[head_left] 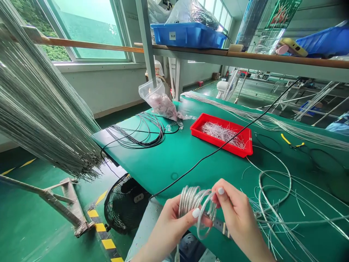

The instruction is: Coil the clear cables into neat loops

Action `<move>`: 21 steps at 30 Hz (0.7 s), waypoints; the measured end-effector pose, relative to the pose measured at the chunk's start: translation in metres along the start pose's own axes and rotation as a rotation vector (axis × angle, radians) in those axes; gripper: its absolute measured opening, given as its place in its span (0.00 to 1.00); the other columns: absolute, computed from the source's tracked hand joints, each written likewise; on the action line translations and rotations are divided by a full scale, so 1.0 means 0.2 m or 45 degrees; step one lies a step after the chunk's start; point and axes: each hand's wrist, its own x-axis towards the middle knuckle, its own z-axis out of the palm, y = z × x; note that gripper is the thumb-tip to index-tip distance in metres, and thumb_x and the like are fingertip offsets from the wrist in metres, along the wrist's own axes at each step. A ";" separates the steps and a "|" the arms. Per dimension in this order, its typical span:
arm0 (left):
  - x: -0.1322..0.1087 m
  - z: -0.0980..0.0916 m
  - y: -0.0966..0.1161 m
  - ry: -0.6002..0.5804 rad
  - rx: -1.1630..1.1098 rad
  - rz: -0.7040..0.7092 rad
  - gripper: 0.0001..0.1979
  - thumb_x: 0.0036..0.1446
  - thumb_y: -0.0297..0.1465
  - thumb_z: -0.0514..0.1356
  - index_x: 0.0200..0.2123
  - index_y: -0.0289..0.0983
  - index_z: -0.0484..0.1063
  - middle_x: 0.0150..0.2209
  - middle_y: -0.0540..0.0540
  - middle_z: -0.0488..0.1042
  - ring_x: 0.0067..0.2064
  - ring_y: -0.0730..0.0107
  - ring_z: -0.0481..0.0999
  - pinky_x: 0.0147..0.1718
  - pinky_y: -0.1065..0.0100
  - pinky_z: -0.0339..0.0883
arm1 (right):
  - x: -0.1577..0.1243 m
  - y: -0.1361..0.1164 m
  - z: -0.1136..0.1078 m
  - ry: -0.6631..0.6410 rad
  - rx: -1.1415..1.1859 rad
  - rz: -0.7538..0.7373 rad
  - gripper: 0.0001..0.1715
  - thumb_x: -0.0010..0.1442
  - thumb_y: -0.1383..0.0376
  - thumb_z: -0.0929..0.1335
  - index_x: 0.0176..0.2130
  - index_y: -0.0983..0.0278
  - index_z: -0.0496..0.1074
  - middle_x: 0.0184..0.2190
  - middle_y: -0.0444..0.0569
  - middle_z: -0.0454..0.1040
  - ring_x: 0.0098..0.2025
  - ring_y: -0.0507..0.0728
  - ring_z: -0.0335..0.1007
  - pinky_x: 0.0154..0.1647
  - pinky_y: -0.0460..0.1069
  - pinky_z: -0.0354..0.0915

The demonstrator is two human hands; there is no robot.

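Low at the table's front edge I hold a coiled clear-silver cable (193, 198). My left hand (174, 220) is closed around the coil, its thumb pressed across the loops. With thumb and fingers my right hand (231, 203) pinches the coil's right side, where a few loops stand apart. One cable end hangs down below my left hand. Right of my hands, loose silver cables (275, 182) and thin cut strands lie on the green table (180, 156). What the right fingertips press on is partly hidden.
A red tray (196, 133) holds short white strands. Nearby are a black cable coil (152, 140), a plastic bag (162, 103) and yellow-handled pliers (293, 142). A black cable crosses the table. A floor fan (122, 203) stands below; hanging cables (54, 109) are left.
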 end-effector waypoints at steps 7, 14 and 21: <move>0.01 0.02 -0.03 -0.049 -0.177 0.001 0.14 0.55 0.40 0.67 0.34 0.33 0.74 0.25 0.45 0.79 0.28 0.71 0.75 0.31 0.74 0.67 | -0.01 0.08 0.03 0.055 0.405 0.540 0.26 0.66 0.44 0.59 0.32 0.61 0.66 0.21 0.41 0.61 0.21 0.49 0.57 0.20 0.43 0.59; 0.00 0.05 -0.02 -0.019 -0.201 -0.010 0.15 0.52 0.40 0.69 0.32 0.32 0.76 0.22 0.44 0.79 0.23 0.72 0.73 0.29 0.73 0.69 | 0.00 0.08 0.09 0.266 -0.093 0.185 0.24 0.69 0.51 0.59 0.28 0.62 0.67 0.25 0.44 0.69 0.25 0.50 0.64 0.26 0.41 0.62; 0.00 0.07 -0.01 0.136 -0.183 0.058 0.15 0.51 0.40 0.70 0.29 0.33 0.76 0.22 0.45 0.78 0.25 0.71 0.74 0.29 0.73 0.68 | 0.01 0.09 0.14 0.349 -0.154 0.189 0.23 0.69 0.52 0.59 0.30 0.62 0.69 0.26 0.45 0.73 0.26 0.51 0.71 0.26 0.42 0.65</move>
